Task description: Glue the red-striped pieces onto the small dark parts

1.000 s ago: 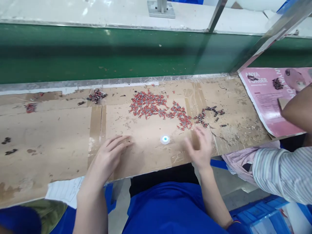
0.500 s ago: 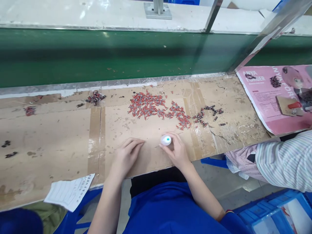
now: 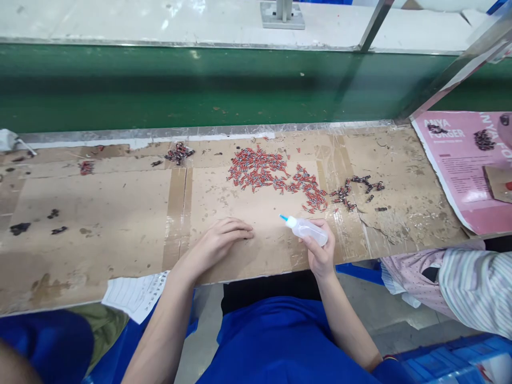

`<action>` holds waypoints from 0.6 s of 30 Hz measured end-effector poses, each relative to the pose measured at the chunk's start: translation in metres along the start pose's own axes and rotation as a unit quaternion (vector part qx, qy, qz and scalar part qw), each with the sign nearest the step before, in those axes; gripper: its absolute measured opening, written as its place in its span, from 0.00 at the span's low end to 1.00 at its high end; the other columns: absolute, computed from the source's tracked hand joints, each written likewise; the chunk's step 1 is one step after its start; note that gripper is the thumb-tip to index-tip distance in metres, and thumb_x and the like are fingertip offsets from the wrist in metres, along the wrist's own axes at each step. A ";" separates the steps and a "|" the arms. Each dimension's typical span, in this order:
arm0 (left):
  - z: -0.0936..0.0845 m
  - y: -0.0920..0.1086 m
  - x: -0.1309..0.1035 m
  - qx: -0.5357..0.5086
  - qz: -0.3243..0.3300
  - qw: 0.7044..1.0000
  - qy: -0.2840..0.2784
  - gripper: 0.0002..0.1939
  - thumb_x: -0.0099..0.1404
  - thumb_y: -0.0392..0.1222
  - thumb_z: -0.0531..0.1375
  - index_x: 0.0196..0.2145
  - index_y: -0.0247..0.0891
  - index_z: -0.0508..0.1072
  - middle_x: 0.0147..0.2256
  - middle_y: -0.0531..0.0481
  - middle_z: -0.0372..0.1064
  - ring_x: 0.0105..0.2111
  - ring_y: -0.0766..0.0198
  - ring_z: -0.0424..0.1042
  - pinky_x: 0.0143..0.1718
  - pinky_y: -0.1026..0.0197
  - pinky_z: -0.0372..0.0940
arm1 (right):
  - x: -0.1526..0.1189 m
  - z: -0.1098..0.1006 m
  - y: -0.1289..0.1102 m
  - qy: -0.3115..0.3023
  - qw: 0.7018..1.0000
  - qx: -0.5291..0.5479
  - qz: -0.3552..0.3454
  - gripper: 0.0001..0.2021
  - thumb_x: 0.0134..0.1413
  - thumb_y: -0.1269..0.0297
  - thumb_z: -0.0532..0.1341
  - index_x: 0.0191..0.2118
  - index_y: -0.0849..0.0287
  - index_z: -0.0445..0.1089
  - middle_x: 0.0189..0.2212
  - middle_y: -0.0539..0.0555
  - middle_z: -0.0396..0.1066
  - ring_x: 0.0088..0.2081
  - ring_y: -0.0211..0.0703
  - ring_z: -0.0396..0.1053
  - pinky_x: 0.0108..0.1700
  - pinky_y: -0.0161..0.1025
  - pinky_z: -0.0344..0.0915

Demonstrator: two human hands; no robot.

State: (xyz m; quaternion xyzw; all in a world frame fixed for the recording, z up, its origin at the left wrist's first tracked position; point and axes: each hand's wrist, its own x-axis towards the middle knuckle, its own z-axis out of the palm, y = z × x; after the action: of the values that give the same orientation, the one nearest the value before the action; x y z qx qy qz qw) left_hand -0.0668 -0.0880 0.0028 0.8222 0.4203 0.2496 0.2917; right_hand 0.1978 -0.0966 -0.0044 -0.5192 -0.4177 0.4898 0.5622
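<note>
My right hand is wrapped round a translucent squeeze bottle with a white collar and a blue tip. The bottle lies tilted, its tip towards the upper left, above the cardboard. To the left, my left hand rests on the cardboard sheet, fingers together and tips turned down. A small dark spot shows under its fingertips; whether it is a part cannot be made out. Beyond both hands spreads a pile of small red-and-dark parts. Several darker parts lie to its right.
Small clusters of parts and dark bits lie leftward. A printed paper hangs over the front edge. At right are a pink poster and another person's striped sleeve. A green panel stands behind.
My right hand has tipped the bottle from pointing up at the camera to lying sideways, tip to the left. The view has shifted, so the table things appear further right.
</note>
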 end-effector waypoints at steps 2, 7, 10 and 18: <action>0.003 0.000 0.007 -0.011 0.001 1.000 -0.014 0.13 0.71 0.39 0.51 0.40 0.44 0.77 0.39 0.46 0.78 0.42 0.58 0.75 0.45 0.54 0.69 | 0.002 0.000 -0.001 0.001 0.999 0.029 0.037 0.22 0.40 0.44 0.69 0.36 0.57 0.72 0.28 0.54 0.74 0.28 0.45 0.72 0.28 0.40 0.68; 0.018 0.007 0.015 -0.010 -0.019 1.000 -0.001 0.13 0.72 0.46 0.53 0.38 0.41 0.76 0.35 0.46 0.77 0.38 0.60 0.75 0.43 0.56 0.69 | 0.002 0.004 0.000 -0.005 0.997 0.023 0.071 0.23 0.46 0.41 0.64 0.36 0.58 0.73 0.27 0.54 0.75 0.27 0.46 0.73 0.27 0.40 0.69; 0.025 0.010 0.013 0.012 -0.031 0.999 0.034 0.13 0.72 0.46 0.53 0.37 0.41 0.75 0.36 0.47 0.76 0.38 0.60 0.73 0.42 0.55 0.68 | 0.001 0.010 -0.001 0.007 0.999 0.006 0.048 0.22 0.47 0.42 0.64 0.36 0.57 0.73 0.27 0.53 0.75 0.27 0.45 0.73 0.28 0.40 0.70; 0.035 0.016 0.007 0.030 -0.051 0.992 0.114 0.09 0.70 0.45 0.57 0.43 0.42 0.75 0.39 0.47 0.75 0.41 0.58 0.71 0.44 0.54 0.68 | 0.005 0.025 -0.008 0.022 0.999 -0.027 0.021 0.11 0.45 0.55 0.68 0.29 0.58 0.74 0.26 0.53 0.77 0.28 0.44 0.74 0.31 0.39 0.71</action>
State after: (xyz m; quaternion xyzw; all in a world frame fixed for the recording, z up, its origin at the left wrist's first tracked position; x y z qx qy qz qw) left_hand -0.0320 -0.0995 -0.0098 0.7739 0.4997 0.3138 0.2299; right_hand 0.1754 -0.0873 0.0065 -0.5531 -0.4078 0.4784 0.5467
